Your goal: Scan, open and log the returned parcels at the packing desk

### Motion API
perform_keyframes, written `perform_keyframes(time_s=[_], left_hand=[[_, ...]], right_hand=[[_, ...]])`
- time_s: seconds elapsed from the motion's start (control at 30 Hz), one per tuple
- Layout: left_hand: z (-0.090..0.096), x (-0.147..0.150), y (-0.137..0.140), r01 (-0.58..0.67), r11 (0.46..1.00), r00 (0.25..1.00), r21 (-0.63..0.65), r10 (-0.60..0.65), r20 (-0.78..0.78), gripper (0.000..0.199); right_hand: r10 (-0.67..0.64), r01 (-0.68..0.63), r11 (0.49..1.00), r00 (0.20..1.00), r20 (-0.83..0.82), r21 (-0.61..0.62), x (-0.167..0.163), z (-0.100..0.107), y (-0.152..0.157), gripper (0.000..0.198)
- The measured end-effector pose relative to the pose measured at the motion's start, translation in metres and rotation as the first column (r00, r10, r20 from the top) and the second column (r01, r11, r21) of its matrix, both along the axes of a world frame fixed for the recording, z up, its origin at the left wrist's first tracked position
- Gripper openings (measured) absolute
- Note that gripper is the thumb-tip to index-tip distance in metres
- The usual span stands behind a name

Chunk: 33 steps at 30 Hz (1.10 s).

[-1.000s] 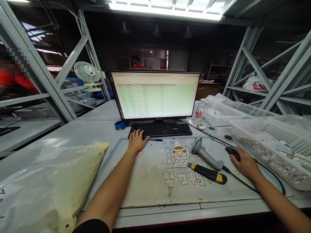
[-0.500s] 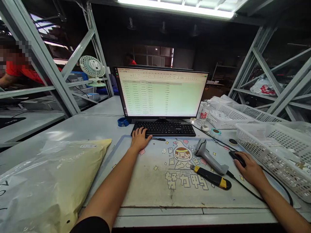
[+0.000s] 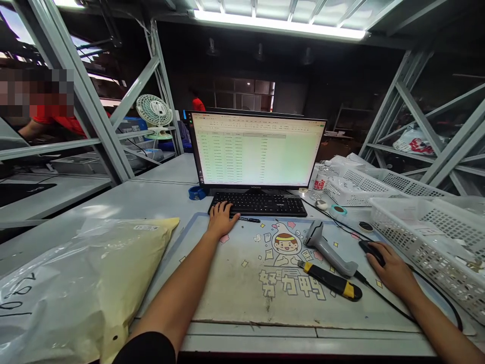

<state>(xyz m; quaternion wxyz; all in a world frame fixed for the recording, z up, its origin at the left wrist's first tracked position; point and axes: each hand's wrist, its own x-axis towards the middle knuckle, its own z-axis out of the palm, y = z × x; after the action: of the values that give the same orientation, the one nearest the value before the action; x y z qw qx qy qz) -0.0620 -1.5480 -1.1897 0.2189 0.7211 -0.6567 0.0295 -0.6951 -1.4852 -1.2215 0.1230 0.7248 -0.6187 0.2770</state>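
Note:
My left hand [image 3: 221,221] lies with its fingers stretched over the left end of a black keyboard [image 3: 261,203]. By its thumb, a black pen [image 3: 249,220] rests below the keyboard. On the right, my right hand [image 3: 392,268] is curled over a black computer mouse [image 3: 369,249] at the mat's edge. A grey barcode scanner [image 3: 333,255] and a black-and-yellow utility knife [image 3: 333,283] lie between the hands on the printed desk mat [image 3: 231,293]. Behind the keyboard, the monitor [image 3: 257,156] displays a table of rows and columns.
At left lies a large clear plastic bag with yellowish contents [image 3: 125,273]. White perforated baskets [image 3: 424,242], a bottle [image 3: 320,182] and tape rolls [image 3: 338,210] stand at right. A blue tape roll [image 3: 197,192] sits beside the keyboard. A person in red [image 3: 56,119] is beyond the left frame.
The camera has tilted up slightly, so the scene sits lower and farther right. Both hands keep their places on keyboard and mouse. The header shading in the on-screen table looks different.

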Motion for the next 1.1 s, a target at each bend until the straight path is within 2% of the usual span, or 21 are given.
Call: perform_keyframes(time_s=[0.37, 0.6, 1.1], left_hand=[[-0.0026, 0.0016, -0.0017, 0.006, 1.0, 1.0, -0.017, -0.005, 0.007, 0.07], [-0.0022, 0.001, -0.0009, -0.001, 1.0, 1.0, -0.015, 0.002, 0.011, 0.07], [-0.0041, 0.0026, -0.0026, 0.013, 1.0, 1.0, -0.015, -0.013, 0.016, 0.07]], right_hand=[[-0.043, 0.043, 0.998, 0.999, 0.014, 0.038, 0.0077, 0.0068, 0.0046, 0.058], [-0.019, 0.019, 1.0, 1.0, -0.004, 0.023, 0.0045, 0.0043, 0.0034, 0.057], [-0.095, 0.095, 0.995, 0.995, -0.01, 0.024, 0.0008, 0.0008, 0.0013, 0.057]])
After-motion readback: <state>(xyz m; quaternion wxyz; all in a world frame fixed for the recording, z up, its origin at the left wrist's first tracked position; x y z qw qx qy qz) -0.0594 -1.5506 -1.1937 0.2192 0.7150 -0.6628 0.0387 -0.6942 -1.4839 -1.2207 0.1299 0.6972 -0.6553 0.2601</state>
